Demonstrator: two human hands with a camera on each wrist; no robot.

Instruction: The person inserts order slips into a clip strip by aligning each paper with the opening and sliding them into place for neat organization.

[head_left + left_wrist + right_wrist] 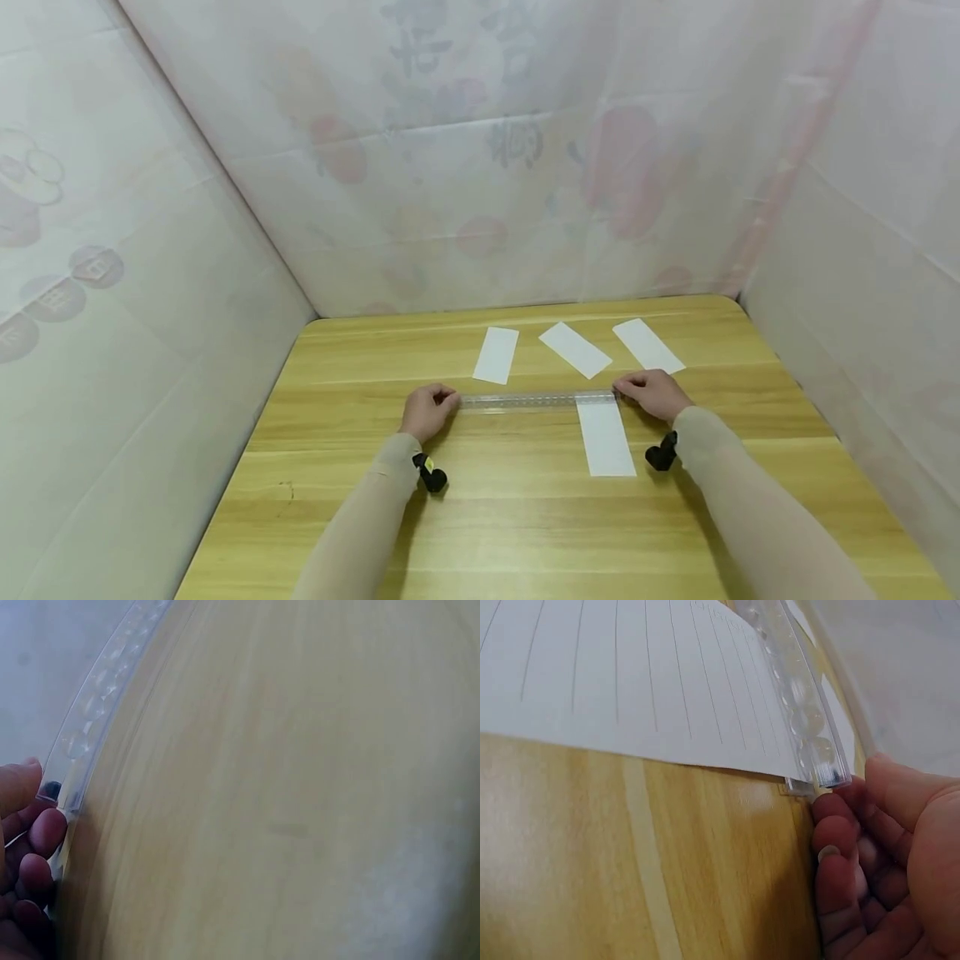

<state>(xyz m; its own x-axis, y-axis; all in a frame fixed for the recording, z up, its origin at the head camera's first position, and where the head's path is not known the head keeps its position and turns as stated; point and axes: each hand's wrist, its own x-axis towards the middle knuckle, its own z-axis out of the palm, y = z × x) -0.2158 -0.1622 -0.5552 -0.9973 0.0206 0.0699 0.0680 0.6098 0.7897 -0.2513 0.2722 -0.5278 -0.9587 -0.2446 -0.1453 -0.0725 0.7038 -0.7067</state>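
Note:
A clear plastic ruler with a row of round cut-outs spans the table from side to side. My left hand pinches its left end between thumb and fingers. At the other end, my right hand grips the ruler's right tip, as the right wrist view also shows. Under the ruler's right part lies the top edge of a white paper strip, which reaches toward me. Seen from the right wrist, that strip carries several thin parallel lines and small marks along the ruler side.
Beyond the ruler lie three more white paper strips: a left one, a slanted middle one and a right one just behind my right hand. The wooden table meets printed cloth walls at back and sides.

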